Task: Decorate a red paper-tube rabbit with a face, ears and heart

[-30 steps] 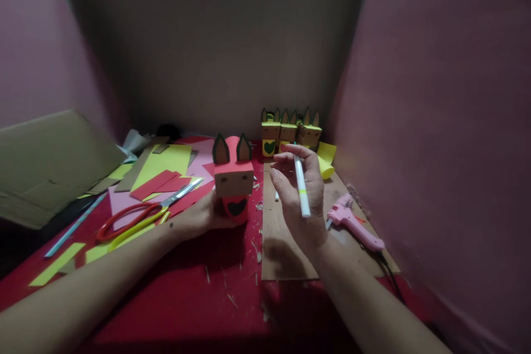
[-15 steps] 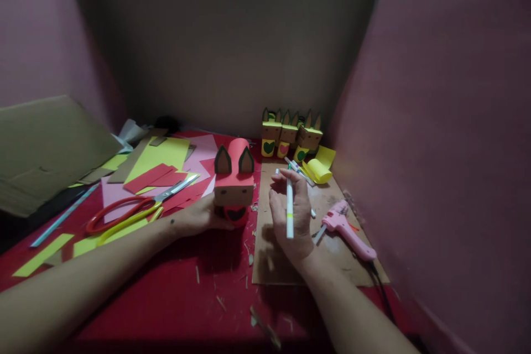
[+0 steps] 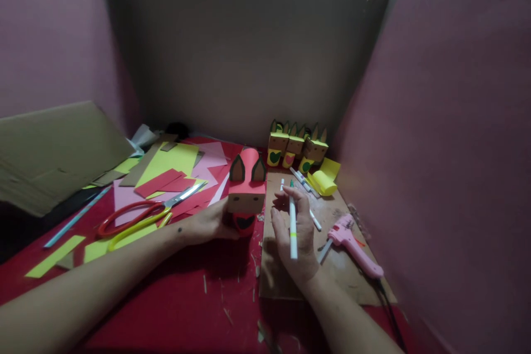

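Observation:
My left hand (image 3: 216,221) is closed around the side of a red paper animal figure (image 3: 246,188). The figure has cardboard ears edged in dark green, a brown cardboard face with two dark eyes, and a dark heart on its red front. My right hand (image 3: 298,238) holds a white marker (image 3: 293,227) with a yellow band, its green tip pointing away from me. The hand is above a brown cardboard sheet (image 3: 277,282), to the right of the figure. Some fingers of my left hand are hidden behind the figure.
Scissors (image 3: 136,218) with red and yellow handles lie on coloured paper at left. Several yellow figures (image 3: 294,146) stand at the back. A pink glue gun (image 3: 354,246) with a cord lies on the cardboard at right, near a yellow paper roll (image 3: 323,182) and more markers.
The camera view has shifted, so everything sits slightly lower and further right. Both hands keep their holds on the figure and the marker.

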Available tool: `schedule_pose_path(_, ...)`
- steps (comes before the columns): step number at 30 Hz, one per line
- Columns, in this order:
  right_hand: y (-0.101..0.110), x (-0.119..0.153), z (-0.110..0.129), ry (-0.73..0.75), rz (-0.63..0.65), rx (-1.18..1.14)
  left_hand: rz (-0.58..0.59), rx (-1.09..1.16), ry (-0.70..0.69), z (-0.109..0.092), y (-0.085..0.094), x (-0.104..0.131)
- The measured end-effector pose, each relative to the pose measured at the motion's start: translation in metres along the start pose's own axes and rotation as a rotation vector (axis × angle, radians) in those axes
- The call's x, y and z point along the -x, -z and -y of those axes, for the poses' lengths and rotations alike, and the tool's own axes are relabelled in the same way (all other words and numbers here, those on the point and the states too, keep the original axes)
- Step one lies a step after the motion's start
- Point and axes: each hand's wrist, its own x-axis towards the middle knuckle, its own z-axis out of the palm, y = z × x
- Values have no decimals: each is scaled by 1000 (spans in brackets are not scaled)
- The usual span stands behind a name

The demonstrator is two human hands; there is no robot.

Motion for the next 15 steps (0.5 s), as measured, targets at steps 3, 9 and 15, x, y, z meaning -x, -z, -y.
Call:
schedule_pose_path(3, 0, 1, -1, -15, 1, -5, 39, -12, -4, -1, 2, 2)
schedule_pose_path(9, -1, -2, -2, -15, -34, 22, 11, 12, -10, -4, 11, 4)
schedule_pose_path(15, 0, 2, 8, 11, 2, 65, -372, -44, 58, -5, 24, -3)
